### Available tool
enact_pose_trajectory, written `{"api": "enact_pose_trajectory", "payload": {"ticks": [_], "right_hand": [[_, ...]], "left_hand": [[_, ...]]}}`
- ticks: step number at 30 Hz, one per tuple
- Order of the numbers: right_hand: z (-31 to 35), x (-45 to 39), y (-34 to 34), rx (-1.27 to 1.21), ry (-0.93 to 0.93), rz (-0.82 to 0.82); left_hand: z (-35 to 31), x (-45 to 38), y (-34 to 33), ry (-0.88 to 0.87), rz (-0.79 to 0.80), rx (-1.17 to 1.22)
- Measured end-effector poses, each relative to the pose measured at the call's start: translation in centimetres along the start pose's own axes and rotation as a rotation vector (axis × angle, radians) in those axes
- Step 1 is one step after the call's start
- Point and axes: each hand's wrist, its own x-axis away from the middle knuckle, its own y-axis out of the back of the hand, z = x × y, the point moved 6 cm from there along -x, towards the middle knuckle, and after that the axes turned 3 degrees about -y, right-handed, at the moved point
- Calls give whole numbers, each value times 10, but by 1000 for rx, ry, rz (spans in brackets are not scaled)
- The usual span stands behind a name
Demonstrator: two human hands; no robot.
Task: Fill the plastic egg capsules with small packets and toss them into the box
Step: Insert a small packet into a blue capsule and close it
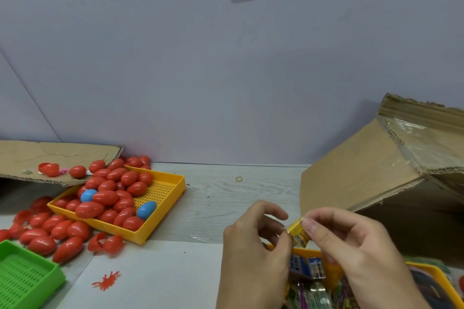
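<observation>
Yellow packet pinched between left hand and right hand fingertips, above packet tray; cardboard box right, red eggs in yellow tray left.

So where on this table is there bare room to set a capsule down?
Bare wood lies between the yellow perforated tray of red egg capsules and the brown cardboard box, apart from a small rubber band. It is crowded at far left and under both hands, left and right.
</observation>
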Motion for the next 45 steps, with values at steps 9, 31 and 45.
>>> {"api": "enact_pose_trajectory", "payload": {"ticks": [9,31,45], "right_hand": [[-4,-1,-8,-89,-118,55],[-16,0,3,75,-331,3],[-15,-3,3,177,-295,18]], "left_hand": [[3,0,5,113,-54,141],[22,-91,135,168,48,-863],[86,-111,167,459,319,-1299]]}}
